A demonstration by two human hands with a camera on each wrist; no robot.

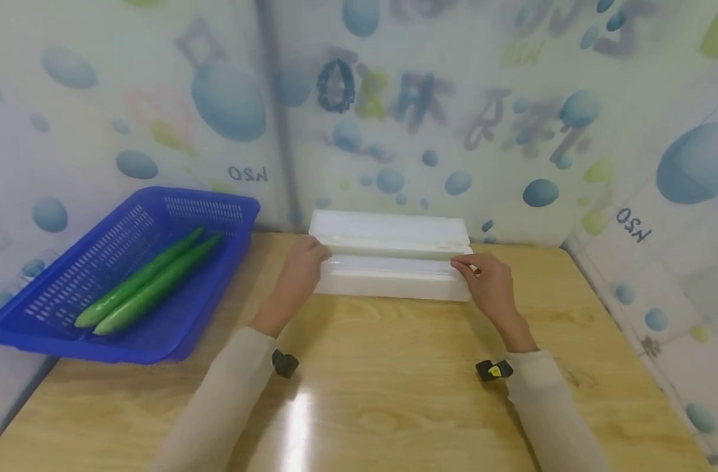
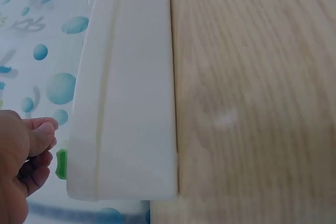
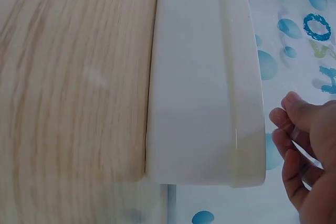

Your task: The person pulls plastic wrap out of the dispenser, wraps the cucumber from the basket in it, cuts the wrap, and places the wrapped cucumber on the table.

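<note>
A long white cling film dispenser (image 1: 394, 286) lies along the table near the back wall, its lid (image 1: 388, 227) tipped back. Glossy clear cling film (image 1: 394, 266) shows across its opening. At the left end, my left hand (image 1: 300, 265) pinches with thumb and forefinger at the film's edge. My right hand (image 1: 487, 282) does likewise at the right end, fingertips just over the rim. Both wrist views show the thumbs against the forefingers beside the box; the transparent film is barely visible there. A small green piece (image 2: 62, 164) shows behind the box in the left wrist view.
A blue plastic basket (image 1: 217, 308) stands at the left of the wooden table (image 1: 382, 380), with two cucumbers (image 1: 158, 285) in it. Behind the table rises a patterned wall (image 1: 430, 177), and another wall (image 1: 677, 262) borders the right side.
</note>
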